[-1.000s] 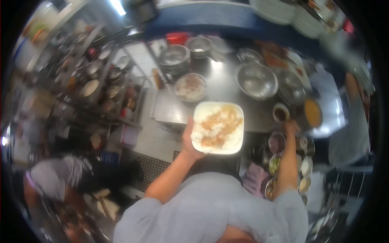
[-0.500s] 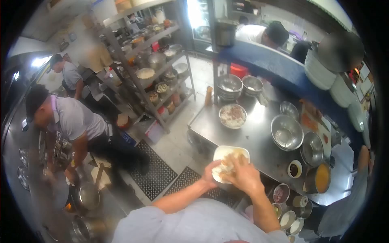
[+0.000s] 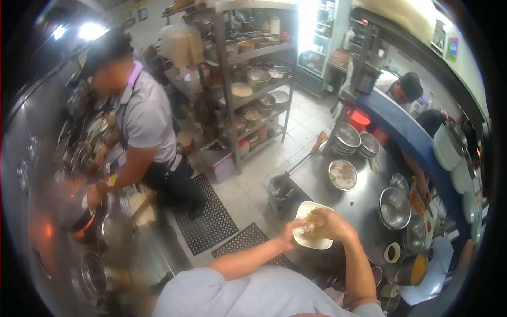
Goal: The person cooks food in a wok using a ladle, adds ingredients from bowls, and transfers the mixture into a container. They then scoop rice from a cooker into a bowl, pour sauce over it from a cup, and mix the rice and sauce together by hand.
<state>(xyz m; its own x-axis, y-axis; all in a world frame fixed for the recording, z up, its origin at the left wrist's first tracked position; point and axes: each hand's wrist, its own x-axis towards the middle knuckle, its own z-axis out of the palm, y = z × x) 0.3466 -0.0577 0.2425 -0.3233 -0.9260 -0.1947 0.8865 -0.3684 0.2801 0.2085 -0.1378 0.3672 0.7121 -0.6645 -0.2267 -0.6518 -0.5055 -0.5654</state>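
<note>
A white square bowl (image 3: 307,211) with pale, rice-like food in it is held in front of my chest, near the left edge of the steel table. My left hand (image 3: 291,235) is closed on the bowl's left rim. Inside the bowl lies my right hand (image 3: 328,225), palm down, its fingers bent over the food; whether they grip any of it is hidden. Farther back on the table, a metal bowl of white and brown food (image 3: 343,175) sits beyond both hands.
Metal bowls (image 3: 394,208) stand along the right side of the steel table (image 3: 364,198). On the left a co-worker (image 3: 148,116) bends over the stove by a pan and flames. Behind are a loaded shelf rack (image 3: 259,53) and floor mats (image 3: 203,222). Another person is beyond the blue counter (image 3: 391,113).
The view has swung left, so the table and my hands appear farther right. The near co-worker stands more upright, and flames now show at the stove. My right hand stays in the bowl.
</note>
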